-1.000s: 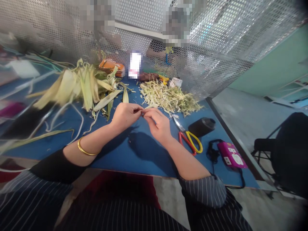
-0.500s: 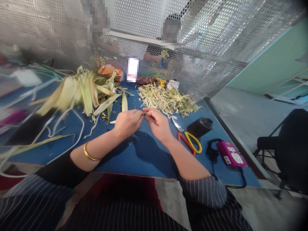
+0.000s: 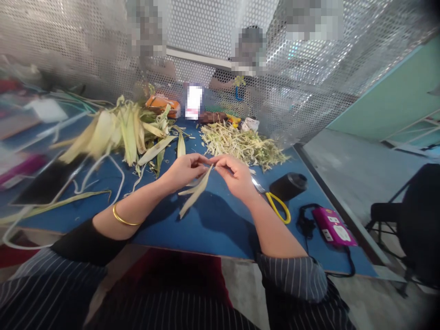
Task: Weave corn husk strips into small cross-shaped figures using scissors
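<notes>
My left hand [image 3: 187,171] and my right hand [image 3: 234,175] meet at the fingertips above the blue table [image 3: 165,231]. Both pinch the top end of a pale corn husk strip [image 3: 196,197], which hangs down toward me in two pointed tails. Beyond my right hand lies a heap of shredded husk [image 3: 240,142]. Whole husks [image 3: 129,133] are piled beyond my left hand. Scissors with a yellow handle [image 3: 280,208] lie beside my right forearm, which partly covers them.
Right of the scissors are a black spool [image 3: 289,185] and a magenta box [image 3: 333,227] with a black cable. A lit phone [image 3: 194,101], an orange packet [image 3: 163,106] and a perforated screen [image 3: 213,32] are at the back. White cable loops lie left.
The husk strip now hangs below my fingertips, where only a tiny piece showed before. My hands have shifted slightly right, and my right forearm hides the red scissor handle.
</notes>
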Motion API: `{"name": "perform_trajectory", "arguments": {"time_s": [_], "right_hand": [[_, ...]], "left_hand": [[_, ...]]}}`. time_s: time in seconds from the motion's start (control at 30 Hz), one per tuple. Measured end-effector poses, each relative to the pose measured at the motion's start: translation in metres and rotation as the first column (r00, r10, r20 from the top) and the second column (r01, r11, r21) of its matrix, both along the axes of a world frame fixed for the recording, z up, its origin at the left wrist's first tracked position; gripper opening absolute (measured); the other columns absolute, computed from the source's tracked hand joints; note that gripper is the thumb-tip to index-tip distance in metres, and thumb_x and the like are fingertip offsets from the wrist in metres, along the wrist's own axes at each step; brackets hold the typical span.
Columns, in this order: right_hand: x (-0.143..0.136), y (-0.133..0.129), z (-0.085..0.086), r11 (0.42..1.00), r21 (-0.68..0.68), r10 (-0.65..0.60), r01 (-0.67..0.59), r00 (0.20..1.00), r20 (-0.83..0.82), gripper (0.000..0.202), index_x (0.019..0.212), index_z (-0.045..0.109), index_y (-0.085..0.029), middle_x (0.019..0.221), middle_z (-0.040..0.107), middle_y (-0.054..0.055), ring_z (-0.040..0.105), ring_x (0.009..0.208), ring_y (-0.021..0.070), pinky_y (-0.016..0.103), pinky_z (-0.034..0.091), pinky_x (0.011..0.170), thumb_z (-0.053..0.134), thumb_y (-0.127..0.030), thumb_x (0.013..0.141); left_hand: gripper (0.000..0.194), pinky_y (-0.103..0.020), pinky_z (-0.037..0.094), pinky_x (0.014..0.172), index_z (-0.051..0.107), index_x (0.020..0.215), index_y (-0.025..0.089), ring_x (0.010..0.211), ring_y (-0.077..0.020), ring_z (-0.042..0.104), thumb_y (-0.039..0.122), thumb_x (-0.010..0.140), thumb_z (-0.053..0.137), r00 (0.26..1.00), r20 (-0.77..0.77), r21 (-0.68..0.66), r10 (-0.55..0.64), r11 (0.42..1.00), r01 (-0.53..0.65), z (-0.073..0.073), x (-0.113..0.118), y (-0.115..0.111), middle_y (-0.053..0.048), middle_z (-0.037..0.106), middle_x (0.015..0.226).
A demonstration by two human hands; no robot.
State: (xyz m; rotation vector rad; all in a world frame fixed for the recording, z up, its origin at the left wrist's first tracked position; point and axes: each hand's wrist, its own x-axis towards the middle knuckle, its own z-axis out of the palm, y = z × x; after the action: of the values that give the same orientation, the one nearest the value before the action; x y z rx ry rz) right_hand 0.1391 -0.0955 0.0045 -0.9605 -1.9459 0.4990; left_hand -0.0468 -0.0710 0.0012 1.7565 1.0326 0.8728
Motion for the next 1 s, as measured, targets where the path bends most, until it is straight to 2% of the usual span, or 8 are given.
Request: {"name": "perform_trajectory", "arguments": {"time_s": [0.1,0.23,0.43,0.57,0.67,0.77,0.87,1.0], "right_hand": [[0.000,-0.001,0.001,0.999,-0.012,0.039,-0.039,0.999,0.009,0.010,0.078,0.055,-0.021,0.102,0.065,0.005,0.060,0.095,0.0169,0.035,0.045,0.088,0.050,-0.020,0.087],[0.000,-0.005,0.003,0.998,-0.019,0.054,-0.054,0.999,-0.008,0.010,0.080,0.055,-0.021,0.104,0.065,0.006,0.059,0.099,0.0176,0.037,0.045,0.090,0.049,-0.023,0.088],[-0.001,-0.009,0.008,0.999,-0.009,0.051,-0.051,0.999,0.001,0.010,0.080,0.055,-0.022,0.103,0.065,0.006,0.060,0.097,0.0185,0.039,0.045,0.089,0.050,-0.023,0.088],[-0.002,-0.010,0.009,0.998,0.011,0.061,-0.061,0.998,0.001,0.010,0.079,0.055,-0.021,0.100,0.065,0.006,0.060,0.094,0.0176,0.036,0.045,0.087,0.050,-0.022,0.088],[-0.002,-0.010,0.008,0.999,0.009,0.052,-0.051,0.999,-0.012,0.009,0.080,0.055,-0.021,0.101,0.065,0.006,0.060,0.094,0.0175,0.036,0.045,0.087,0.051,-0.022,0.088],[0.000,-0.008,0.008,0.998,-0.038,0.056,-0.056,0.998,-0.014,0.010,0.079,0.055,-0.020,0.101,0.065,0.006,0.059,0.094,0.0177,0.036,0.044,0.087,0.051,-0.022,0.087],[0.003,-0.004,0.009,0.980,-0.149,0.132,-0.132,0.991,-0.013,0.011,0.076,0.055,-0.019,0.099,0.065,0.006,0.059,0.091,0.0169,0.034,0.044,0.085,0.051,-0.022,0.086],[0.008,0.001,0.005,0.921,-0.318,0.247,-0.227,0.969,0.023,0.011,0.073,0.054,-0.018,0.097,0.064,0.005,0.059,0.089,0.0154,0.032,0.044,0.083,0.052,-0.020,0.084]], "left_hand": [[0.022,-0.024,0.041,0.058,0.070,0.092,0.015,0.058,-0.0113,0.055,0.023,0.077,0.054,0.992,-0.127,0.111,0.005,0.994,0.010,0.003,-0.004,0.001,-0.001,0.064,0.065],[0.021,-0.024,0.039,0.059,0.072,0.077,0.018,0.060,-0.0119,0.056,0.025,0.078,0.053,0.956,-0.289,0.318,0.048,0.947,0.048,0.010,-0.011,0.001,-0.001,0.066,0.065],[0.022,-0.025,0.038,0.058,0.071,0.072,0.019,0.062,-0.0127,0.055,0.033,0.079,0.056,0.953,-0.283,0.418,0.106,0.908,0.023,0.017,-0.015,0.003,-0.002,0.067,0.067],[0.018,-0.024,0.039,0.059,0.070,0.073,0.018,0.066,-0.0121,0.056,0.027,0.079,0.056,0.985,-0.166,0.313,0.054,0.950,0.000,0.014,-0.013,0.004,-0.002,0.066,0.072],[0.020,-0.024,0.039,0.054,0.065,0.070,0.017,0.053,-0.0094,0.049,0.028,0.082,0.053,0.999,-0.010,0.080,-0.035,0.996,0.036,0.011,-0.009,0.000,0.000,0.057,0.058],[0.022,-0.022,0.034,0.044,0.061,0.071,0.018,0.042,-0.0076,0.041,0.033,0.084,0.052,0.994,0.105,-0.126,-0.032,0.991,0.045,0.010,-0.005,-0.006,0.002,0.050,0.050],[0.021,-0.021,0.033,0.042,0.062,0.073,0.018,0.041,-0.0076,0.042,0.036,0.082,0.055,0.996,0.092,-0.152,-0.006,0.988,0.020,0.009,-0.006,-0.012,0.002,0.052,0.051],[0.022,-0.022,0.042,0.049,0.066,0.073,0.017,0.051,-0.0105,0.056,0.035,0.080,0.055,0.996,-0.071,-0.128,-0.049,0.991,0.040,0.000,-0.012,-0.014,-0.001,0.063,0.060]]}}
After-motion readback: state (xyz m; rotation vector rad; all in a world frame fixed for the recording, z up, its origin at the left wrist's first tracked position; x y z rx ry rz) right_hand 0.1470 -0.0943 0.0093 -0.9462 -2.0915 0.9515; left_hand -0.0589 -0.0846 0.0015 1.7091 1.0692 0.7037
